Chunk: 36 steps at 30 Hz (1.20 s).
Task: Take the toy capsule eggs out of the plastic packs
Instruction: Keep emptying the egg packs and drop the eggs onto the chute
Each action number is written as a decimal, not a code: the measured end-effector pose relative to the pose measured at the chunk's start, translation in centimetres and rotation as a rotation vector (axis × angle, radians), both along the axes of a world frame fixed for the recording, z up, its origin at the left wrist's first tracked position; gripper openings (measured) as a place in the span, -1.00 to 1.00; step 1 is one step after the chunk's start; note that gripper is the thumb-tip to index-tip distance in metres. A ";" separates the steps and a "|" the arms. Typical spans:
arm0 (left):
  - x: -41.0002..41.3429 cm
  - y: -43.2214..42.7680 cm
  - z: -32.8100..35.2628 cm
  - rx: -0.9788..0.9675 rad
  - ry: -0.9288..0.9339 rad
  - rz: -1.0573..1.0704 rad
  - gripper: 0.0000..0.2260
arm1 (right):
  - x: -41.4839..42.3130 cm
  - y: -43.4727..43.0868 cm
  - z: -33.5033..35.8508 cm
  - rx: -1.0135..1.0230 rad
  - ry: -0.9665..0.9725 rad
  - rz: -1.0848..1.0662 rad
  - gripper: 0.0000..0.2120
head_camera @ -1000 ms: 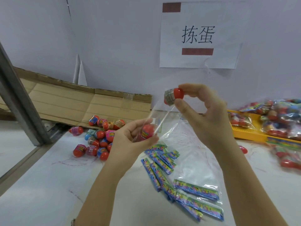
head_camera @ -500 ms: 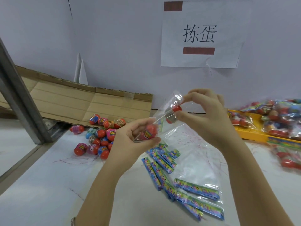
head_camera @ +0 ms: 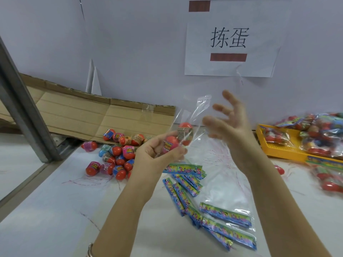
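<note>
Mid-unpack: left grip (head_camera: 157, 156) grasping clear plastic pack (head_camera: 201, 108) with two capsule eggs (head_camera: 185, 131) inside, right grip (head_camera: 233, 130) released beside it — next, likely pinch the upper egg out.

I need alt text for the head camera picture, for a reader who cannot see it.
A person's left hand grips a clear plastic pack with two toy capsule eggs, while the right hand is open beside it. Loose eggs lie piled on the white table.

Plastic pack (head_camera: 191, 119) in left hand (head_camera: 157, 156)
</note>
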<state>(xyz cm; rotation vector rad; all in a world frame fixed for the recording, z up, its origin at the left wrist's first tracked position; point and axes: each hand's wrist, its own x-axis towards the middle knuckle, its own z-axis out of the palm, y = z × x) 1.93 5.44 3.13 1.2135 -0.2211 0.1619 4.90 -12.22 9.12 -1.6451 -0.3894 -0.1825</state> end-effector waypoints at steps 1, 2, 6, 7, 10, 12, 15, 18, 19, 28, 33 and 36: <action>0.0 0.0 0.0 -0.001 0.000 0.003 -0.61 | 0.2 0.1 -0.3 -0.041 0.084 0.053 -0.06; 0.0 -0.1 0.0 0.006 -0.002 0.004 -0.61 | 0.3 0.3 -0.6 -0.098 0.156 0.107 -0.08; -0.1 -0.3 -0.1 0.040 -0.018 -0.001 -0.62 | 0.5 1.7 -1.6 -0.114 0.224 0.187 -0.67; -0.1 -0.3 -0.1 0.042 -0.017 0.000 -0.63 | 0.5 2.0 -1.8 -0.068 0.209 0.172 -0.79; -0.2 -0.5 0.0 0.030 -0.008 0.000 -0.64 | 0.3 2.5 -1.8 0.027 0.148 0.169 -0.83; -0.2 -0.5 0.0 0.000 0.004 -0.001 -0.63 | 0.2 2.5 -1.7 0.032 0.125 0.189 -0.80; -0.3 -0.8 0.0 -0.062 0.030 0.024 -0.62 | 0.1 2.4 -1.5 0.063 0.146 0.185 -0.81; -0.2 -0.9 0.1 -0.149 0.062 0.063 -0.69 | 0.3 2.0 -1.2 0.058 0.202 0.165 -0.52; -0.2 -0.8 0.1 -0.159 0.065 0.067 -0.70 | 0.3 1.7 -1.0 0.052 0.207 0.174 -0.54; -0.1 -1.0 -0.1 -0.158 0.103 0.060 -0.48 | 0.1 1.8 -1.0 0.054 0.144 0.065 -0.77; -0.1 -0.7 0.2 -0.219 0.100 0.029 -0.60 | 0.1 2.1 -1.3 0.078 0.148 0.054 -0.66; 0.1 -0.4 0.2 -0.243 0.100 0.055 -0.58 | 0.2 2.0 -1.2 0.020 0.196 0.108 -0.44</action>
